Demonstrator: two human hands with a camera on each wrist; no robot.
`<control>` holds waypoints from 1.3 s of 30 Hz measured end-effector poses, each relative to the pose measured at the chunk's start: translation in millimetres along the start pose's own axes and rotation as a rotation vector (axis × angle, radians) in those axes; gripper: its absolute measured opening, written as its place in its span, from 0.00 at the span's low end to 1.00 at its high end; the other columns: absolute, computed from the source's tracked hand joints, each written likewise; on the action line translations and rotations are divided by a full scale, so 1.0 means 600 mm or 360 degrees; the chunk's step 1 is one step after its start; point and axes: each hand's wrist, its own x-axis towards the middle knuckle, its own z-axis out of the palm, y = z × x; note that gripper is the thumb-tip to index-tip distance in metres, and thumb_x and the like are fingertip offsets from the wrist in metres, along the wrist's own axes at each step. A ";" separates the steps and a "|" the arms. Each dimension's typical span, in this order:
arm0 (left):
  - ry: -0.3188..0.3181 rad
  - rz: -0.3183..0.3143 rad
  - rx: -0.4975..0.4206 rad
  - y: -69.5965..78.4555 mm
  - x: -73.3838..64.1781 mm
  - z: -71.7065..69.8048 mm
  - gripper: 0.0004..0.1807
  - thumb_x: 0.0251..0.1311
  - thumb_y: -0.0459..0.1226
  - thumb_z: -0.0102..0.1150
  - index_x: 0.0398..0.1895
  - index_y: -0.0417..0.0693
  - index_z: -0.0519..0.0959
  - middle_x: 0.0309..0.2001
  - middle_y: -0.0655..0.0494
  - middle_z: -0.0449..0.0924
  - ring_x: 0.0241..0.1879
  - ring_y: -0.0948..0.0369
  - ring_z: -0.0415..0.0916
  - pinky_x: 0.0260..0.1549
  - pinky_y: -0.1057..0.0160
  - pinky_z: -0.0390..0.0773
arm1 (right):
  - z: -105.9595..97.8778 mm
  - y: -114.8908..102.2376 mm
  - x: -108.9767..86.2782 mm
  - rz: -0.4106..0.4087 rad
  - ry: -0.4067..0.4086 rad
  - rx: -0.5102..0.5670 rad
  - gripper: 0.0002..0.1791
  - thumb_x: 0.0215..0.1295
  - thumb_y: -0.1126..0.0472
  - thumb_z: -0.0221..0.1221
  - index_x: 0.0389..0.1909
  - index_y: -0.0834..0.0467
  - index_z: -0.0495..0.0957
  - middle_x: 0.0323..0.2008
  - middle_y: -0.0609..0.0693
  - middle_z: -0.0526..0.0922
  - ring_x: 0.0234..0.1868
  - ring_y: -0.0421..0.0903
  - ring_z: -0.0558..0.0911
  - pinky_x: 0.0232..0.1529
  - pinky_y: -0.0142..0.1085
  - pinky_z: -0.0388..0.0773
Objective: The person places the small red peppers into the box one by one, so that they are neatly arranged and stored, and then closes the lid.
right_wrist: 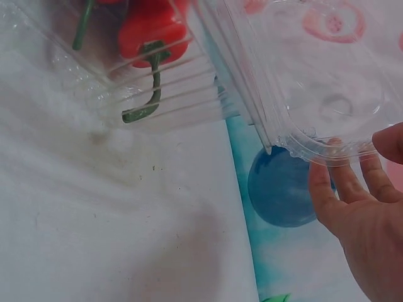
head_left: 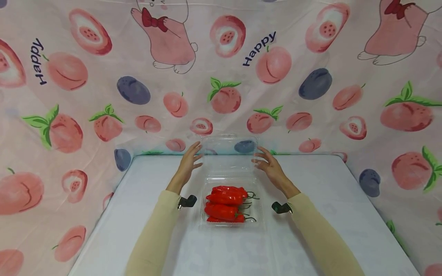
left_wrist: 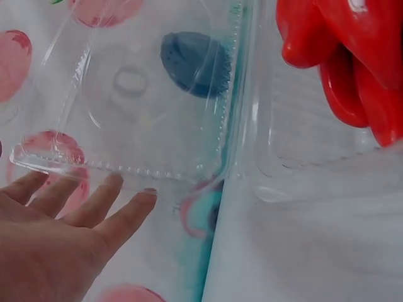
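Observation:
A clear plastic clamshell box (head_left: 202, 209) sits on the table with several glossy red peppers (head_left: 224, 198) in its base, green stems pointing right. Its clear lid (head_left: 228, 147) stands raised at the far side, hinged to the base. Beside the lid's left edge is my left hand (head_left: 187, 164), fingers spread; the left wrist view has the fingertips (left_wrist: 147, 194) right at the rim. At the opposite edge my right hand (head_left: 271, 165) reaches in with extended fingers. In the right wrist view its fingertips (right_wrist: 319, 170) meet the lid's rim, and the thumb lies near the edge.
A white-covered table (head_left: 310, 230) holds the box. Behind it and along both sides hangs a fruit-printed cloth (head_left: 193, 84). Small dark wrist cameras (head_left: 188, 201) jut inward from both cuffs, to either side of the box base.

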 end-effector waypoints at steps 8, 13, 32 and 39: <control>-0.0039 0.0074 0.0057 0.007 -0.003 0.011 0.31 0.75 0.51 0.39 0.77 0.54 0.55 0.77 0.46 0.55 0.74 0.43 0.58 0.70 0.36 0.59 | 0.003 -0.012 -0.006 -0.0030 0.0000 -0.0103 0.35 0.72 0.71 0.49 0.77 0.55 0.50 0.69 0.68 0.64 0.68 0.66 0.68 0.54 0.22 0.76; -0.0015 0.0088 0.0083 0.013 -0.006 0.017 0.31 0.75 0.49 0.39 0.77 0.51 0.55 0.76 0.45 0.57 0.73 0.45 0.60 0.70 0.37 0.61 | 0.003 -0.029 -0.010 -0.0048 0.0059 -0.0289 0.33 0.74 0.62 0.52 0.76 0.56 0.53 0.69 0.65 0.67 0.68 0.62 0.70 0.64 0.34 0.75; 0.0026 0.0188 0.0381 0.035 -0.054 0.020 0.30 0.77 0.52 0.33 0.74 0.48 0.60 0.72 0.47 0.65 0.71 0.46 0.65 0.67 0.42 0.67 | 0.031 -0.141 -0.063 0.0063 0.0204 -0.0475 0.31 0.75 0.56 0.51 0.75 0.60 0.58 0.69 0.63 0.69 0.69 0.61 0.70 0.70 0.56 0.65; 0.0039 0.0233 0.0417 0.042 -0.074 0.023 0.31 0.77 0.51 0.32 0.73 0.41 0.61 0.71 0.42 0.65 0.70 0.45 0.66 0.68 0.43 0.67 | 0.023 -0.121 -0.069 0.0038 0.0214 -0.0497 0.32 0.74 0.49 0.52 0.74 0.54 0.60 0.69 0.58 0.70 0.71 0.57 0.69 0.71 0.56 0.63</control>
